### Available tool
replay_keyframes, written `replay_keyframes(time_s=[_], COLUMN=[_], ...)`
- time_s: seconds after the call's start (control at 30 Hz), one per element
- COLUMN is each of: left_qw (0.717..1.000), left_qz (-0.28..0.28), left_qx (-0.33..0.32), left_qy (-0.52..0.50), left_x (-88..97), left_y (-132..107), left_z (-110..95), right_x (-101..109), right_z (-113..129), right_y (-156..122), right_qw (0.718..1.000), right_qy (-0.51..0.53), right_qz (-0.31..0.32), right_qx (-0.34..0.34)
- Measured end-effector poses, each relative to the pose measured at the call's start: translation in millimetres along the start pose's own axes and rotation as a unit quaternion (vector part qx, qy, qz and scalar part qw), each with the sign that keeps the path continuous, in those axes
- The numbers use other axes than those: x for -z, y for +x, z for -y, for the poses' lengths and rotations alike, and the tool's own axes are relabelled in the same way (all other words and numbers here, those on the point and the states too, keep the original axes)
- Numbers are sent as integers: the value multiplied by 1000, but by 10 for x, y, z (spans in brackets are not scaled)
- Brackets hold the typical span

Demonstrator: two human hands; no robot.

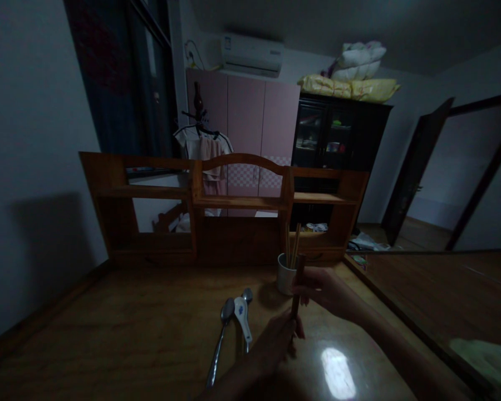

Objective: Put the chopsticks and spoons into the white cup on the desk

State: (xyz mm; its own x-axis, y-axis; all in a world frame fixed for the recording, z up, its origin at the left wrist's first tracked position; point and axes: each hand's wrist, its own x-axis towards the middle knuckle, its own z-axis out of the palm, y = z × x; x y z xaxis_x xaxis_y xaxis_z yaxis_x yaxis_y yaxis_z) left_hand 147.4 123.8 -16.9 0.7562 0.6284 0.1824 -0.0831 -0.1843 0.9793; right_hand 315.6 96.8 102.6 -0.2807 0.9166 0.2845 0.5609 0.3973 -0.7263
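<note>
We are finding the right hand pinching the upper part of the slim brown sticks, thumb and fingers closing to their width; their number we are not managing to tell. The left hand is curling its fingers round the lower end. The sticks are standing nearly upright above the wooden desk, just before a white cup that is holding lighter sticks. Leftward, we are noting a white spoon lying between two metal spoons.
</note>
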Motion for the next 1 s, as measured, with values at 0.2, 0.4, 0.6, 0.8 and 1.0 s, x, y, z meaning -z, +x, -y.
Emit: replay_keyframes(time_s=[0.2, 0.4, 0.6, 0.8, 1.0], left_qw=[1000, 1000, 1000, 1000, 1000], left_qz=[-2, -1, 2, 7, 8], left_qx=[-14, -10, -7, -15, -16], left_qy=[-14, -16, -24, 6, -5], left_x=[-6, 2, -10, 14, 10], left_y=[4, -4, 8, -1, -11], left_z=[17, -9, 54, 22, -7], right_x=[6, 9, 9, 6, 0], right_z=[41, 37, 19, 20, 30], right_y=[7, 11, 16, 14, 15], right_qw=[1000, 1000, 1000, 1000, 1000], right_qy=[7, 10, 8, 10, 10], right_qz=[5, 7, 7, 3, 5], right_qx=[-2, 1, 5, 13, 10])
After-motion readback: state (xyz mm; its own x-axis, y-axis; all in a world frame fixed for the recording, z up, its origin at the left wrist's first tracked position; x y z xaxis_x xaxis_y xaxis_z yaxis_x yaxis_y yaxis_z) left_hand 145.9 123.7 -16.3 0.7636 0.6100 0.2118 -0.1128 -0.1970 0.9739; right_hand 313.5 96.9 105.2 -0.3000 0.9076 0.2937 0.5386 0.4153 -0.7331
